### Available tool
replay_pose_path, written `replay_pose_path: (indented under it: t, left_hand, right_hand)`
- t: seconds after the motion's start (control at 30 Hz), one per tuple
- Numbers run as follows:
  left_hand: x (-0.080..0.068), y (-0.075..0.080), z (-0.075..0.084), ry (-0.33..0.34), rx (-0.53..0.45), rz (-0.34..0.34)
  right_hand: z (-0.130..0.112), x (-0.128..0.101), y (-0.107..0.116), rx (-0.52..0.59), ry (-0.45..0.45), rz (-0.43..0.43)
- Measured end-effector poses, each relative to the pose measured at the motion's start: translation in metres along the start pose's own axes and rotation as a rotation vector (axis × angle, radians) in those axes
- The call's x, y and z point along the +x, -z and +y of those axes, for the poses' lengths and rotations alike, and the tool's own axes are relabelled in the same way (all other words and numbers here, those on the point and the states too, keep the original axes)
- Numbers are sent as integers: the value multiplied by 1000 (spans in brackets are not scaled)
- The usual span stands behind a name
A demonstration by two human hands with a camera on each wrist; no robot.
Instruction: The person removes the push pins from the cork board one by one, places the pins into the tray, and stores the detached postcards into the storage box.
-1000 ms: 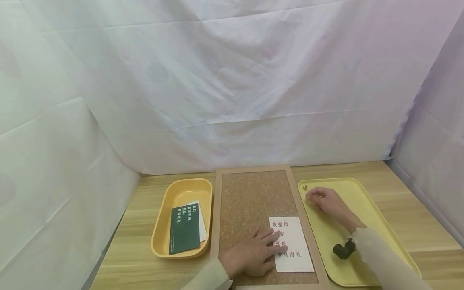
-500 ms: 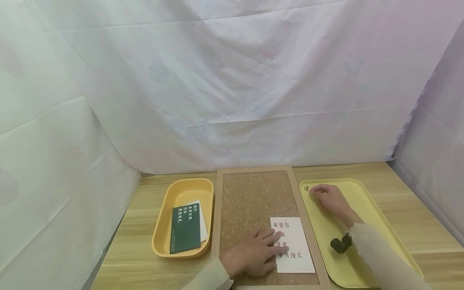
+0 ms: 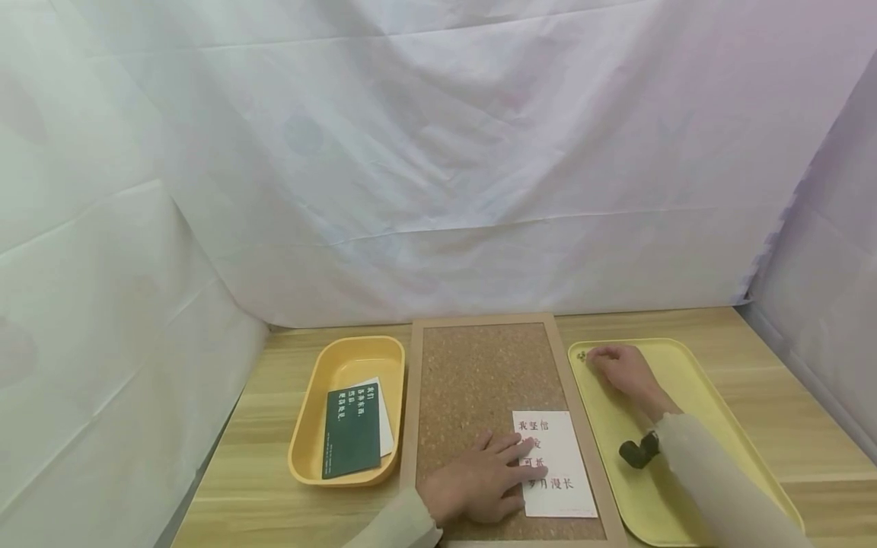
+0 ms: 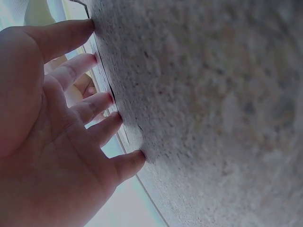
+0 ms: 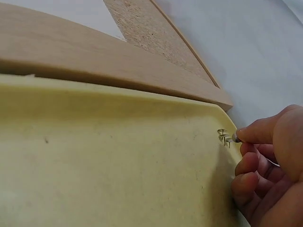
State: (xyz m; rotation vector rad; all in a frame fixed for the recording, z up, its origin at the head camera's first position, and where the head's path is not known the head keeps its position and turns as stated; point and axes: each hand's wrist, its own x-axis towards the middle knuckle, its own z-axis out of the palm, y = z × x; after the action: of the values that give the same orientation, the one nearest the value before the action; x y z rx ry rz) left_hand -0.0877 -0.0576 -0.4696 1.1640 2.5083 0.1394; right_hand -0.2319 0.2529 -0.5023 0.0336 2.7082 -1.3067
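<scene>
My left hand [image 3: 479,478] rests with spread fingers on a white card [image 3: 565,464] with red Chinese writing, which lies on the lower right of the framed cork board [image 3: 486,373]. In the left wrist view its fingertips [image 4: 113,99] touch down at the card and the cork. Over the far left corner of the yellow tray [image 3: 674,472], my right hand [image 3: 625,373] pinches a metal thumbtack [image 5: 236,137] between thumb and finger, the other fingers curled. Beside it several loose thumbtacks [image 5: 223,136] sit on the tray.
Left of the board stands an orange-yellow bin [image 3: 299,449] holding a dark green card [image 3: 352,434] over a white card [image 3: 385,426]. All of it stands on a wooden table [image 3: 233,472]. White cloth [image 3: 438,152] hangs behind and at both sides.
My right hand has shifted slightly at the thumbtacks, its fingers first drawing back a little from them. The left hand stays on the card. The whole view has drifted slightly.
</scene>
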Motion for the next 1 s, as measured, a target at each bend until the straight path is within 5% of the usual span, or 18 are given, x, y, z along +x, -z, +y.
replay_pose_path:
  t: [1.0]
  left_hand:
    - [0,0,1,13,15,-6]
  right_hand:
    - [4,6,-5,-24,-42,18]
